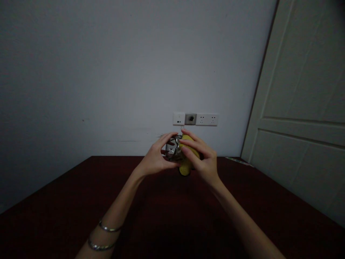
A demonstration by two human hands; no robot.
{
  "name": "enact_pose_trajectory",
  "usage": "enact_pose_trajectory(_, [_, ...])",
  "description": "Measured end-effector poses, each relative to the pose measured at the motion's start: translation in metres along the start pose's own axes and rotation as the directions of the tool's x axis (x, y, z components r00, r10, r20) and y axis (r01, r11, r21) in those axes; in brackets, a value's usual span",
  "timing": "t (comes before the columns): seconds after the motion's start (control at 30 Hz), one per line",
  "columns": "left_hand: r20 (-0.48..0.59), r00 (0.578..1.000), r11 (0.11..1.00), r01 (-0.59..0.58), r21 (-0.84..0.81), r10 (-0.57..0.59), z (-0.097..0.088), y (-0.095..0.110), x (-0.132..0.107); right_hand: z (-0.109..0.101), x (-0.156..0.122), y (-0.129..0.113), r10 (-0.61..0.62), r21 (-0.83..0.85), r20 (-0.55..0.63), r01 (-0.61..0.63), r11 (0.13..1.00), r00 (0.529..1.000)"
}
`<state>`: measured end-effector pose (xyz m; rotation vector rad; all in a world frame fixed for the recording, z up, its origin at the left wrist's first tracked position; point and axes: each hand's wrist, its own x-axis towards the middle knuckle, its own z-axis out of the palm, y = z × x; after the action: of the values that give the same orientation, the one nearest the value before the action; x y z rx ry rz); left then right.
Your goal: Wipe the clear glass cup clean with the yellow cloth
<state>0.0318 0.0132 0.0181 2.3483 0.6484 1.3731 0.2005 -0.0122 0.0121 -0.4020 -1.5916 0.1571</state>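
My left hand [156, 154] is curved around a shiny, rounded, see-through thing that looks like a glass [171, 150], thumb below and fingers over the top. It is held up above the table, lying on its side. In my right hand [203, 154] is a yellow cloth [185, 168] with a dark edge, bunched under the fingers. The cloth presses against the right end of the glass and hides that end. Both hands are close together, in front of the wall.
A dark red table [167, 219] stretches out below my arms to a pale wall [121, 72]. Wall sockets and a switch [191, 119] sit just behind my hands. A panelled door [299, 108] stands on the right, with a thin flat strip [239, 161] near the table's far right corner.
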Motion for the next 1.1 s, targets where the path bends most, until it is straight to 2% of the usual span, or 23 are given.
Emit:
enact_pose_trajectory(0.07, [-0.01,1.0,1.0,-0.012,0.011,0.012,0.0,-0.001,0.0,-0.003,0.0,-0.002,-0.11,-0.081,0.088,0.117,0.99,0.99])
enact_pose_trajectory(0.13, [-0.013,0.999,0.999,-0.031,0.03,0.031,0.0,-0.001,0.001,-0.004,0.002,-0.001,-0.116,-0.099,0.12,0.128,0.987,0.986])
enact_pose_trajectory(0.27, [0.032,0.998,0.998,-0.058,0.038,0.057,0.001,0.003,0.002,-0.006,0.007,0.005,0.087,0.018,0.01,-0.087,0.996,0.996])
enact_pose_trajectory(0.33, [0.041,0.998,0.998,-0.056,0.03,0.055,0.002,0.004,0.002,-0.007,0.008,0.006,0.119,0.044,0.011,-0.119,0.992,0.993])
enact_pose_trajectory(0.43, [0.025,0.999,0.999,-0.032,0.027,0.031,0.002,0.001,0.002,-0.008,0.008,0.002,-0.008,-0.045,0.085,0.012,0.999,0.996])
enact_pose_trajectory(0.53, [0.015,1.0,1.0,-0.007,0.012,0.006,0.002,-0.003,0.001,-0.007,0.006,-0.003,-0.164,-0.127,0.212,0.194,0.973,0.963])
enact_pose_trajectory(0.6, [0.027,1.0,1.0,0.007,-0.007,-0.007,0.002,-0.004,0.001,-0.006,0.005,-0.004,-0.189,-0.139,0.255,0.229,0.963,0.948])
enact_pose_trajectory(0.67, [0.048,0.999,1.0,0.015,-0.025,-0.013,0.002,-0.004,0.001,-0.005,0.006,-0.003,-0.139,-0.129,0.223,0.171,0.977,0.965])
enact_pose_trajectory(0.77, [0.057,0.998,1.0,0.002,-0.03,-0.001,0.003,-0.002,0.001,-0.004,0.007,0.002,0.007,-0.052,0.097,-0.002,0.999,0.995])
enact_pose_trajectory(0.87, [0.045,0.999,0.999,0.022,-0.031,-0.021,0.003,-0.001,0.001,-0.003,0.007,0.006,0.103,0.026,0.045,-0.104,0.994,0.994])
enact_pose_trajectory(0.93, [0.074,0.994,0.994,0.09,-0.06,-0.085,0.003,0.0,0.001,-0.003,0.006,0.005,0.072,0.026,0.066,-0.074,0.997,0.995])
enact_pose_trajectory(1.03, [0.118,0.977,0.972,0.193,-0.136,-0.177,0.003,0.0,0.001,-0.004,0.004,0.001,-0.076,-0.014,0.122,0.078,0.997,0.99])
enact_pose_trajectory(1.1, [0.118,0.974,0.962,0.212,-0.172,-0.193,0.004,0.0,0.001,-0.004,0.004,-0.002,-0.151,-0.031,0.172,0.158,0.987,0.973])
